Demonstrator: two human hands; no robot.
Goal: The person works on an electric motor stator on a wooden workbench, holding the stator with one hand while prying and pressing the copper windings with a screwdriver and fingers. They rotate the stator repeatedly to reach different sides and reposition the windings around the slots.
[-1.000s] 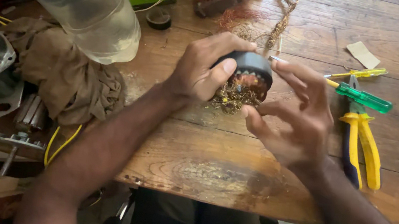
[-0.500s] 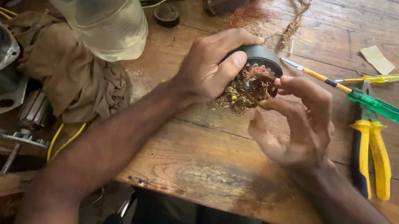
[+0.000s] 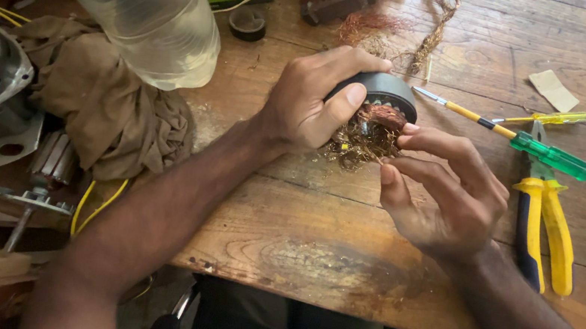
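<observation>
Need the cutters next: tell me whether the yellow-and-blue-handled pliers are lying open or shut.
Shut, by the handles: the yellow-and-blue-handled pliers lie flat on the wooden table, handles nearly together; the green screwdriver hides the jaws.

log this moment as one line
left hand: grips dark motor core | right hand: fingers at copper winding | pliers: on table

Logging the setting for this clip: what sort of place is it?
Probably a small electrical repair workshop. The left hand holds a motor stator on a worn wooden bench while the right hand picks at its copper winding. Pliers and screwdrivers lie alongside.
</observation>
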